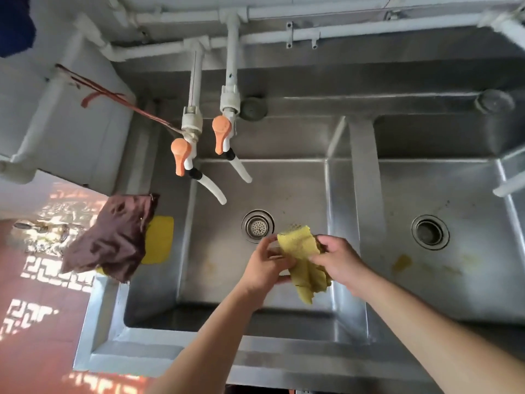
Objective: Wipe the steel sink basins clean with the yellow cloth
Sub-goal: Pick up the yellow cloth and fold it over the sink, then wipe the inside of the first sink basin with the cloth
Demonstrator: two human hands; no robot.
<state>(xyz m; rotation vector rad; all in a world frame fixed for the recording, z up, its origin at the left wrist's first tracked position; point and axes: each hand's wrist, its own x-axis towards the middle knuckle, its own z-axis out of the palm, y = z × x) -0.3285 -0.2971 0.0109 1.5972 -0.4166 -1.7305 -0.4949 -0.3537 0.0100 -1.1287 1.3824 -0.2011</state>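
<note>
The yellow cloth (302, 261) hangs crumpled in the air over the left steel basin (221, 265), close to its right wall. My left hand (267, 268) grips the cloth's left edge and my right hand (342, 264) grips its right side. The left basin's strainer drain (257, 226) lies just beyond my hands. The right basin (460, 280) has an open drain (429, 232) and yellowish stains (402, 263) on its floor.
Two white taps with orange handles (181, 157) (221, 132) hang over the left basin's back left. A brown rag (109, 240) and a flat yellow pad (159, 240) lie on the sink's left rim. A steel divider (360, 194) separates the basins. Red tiled floor is at left.
</note>
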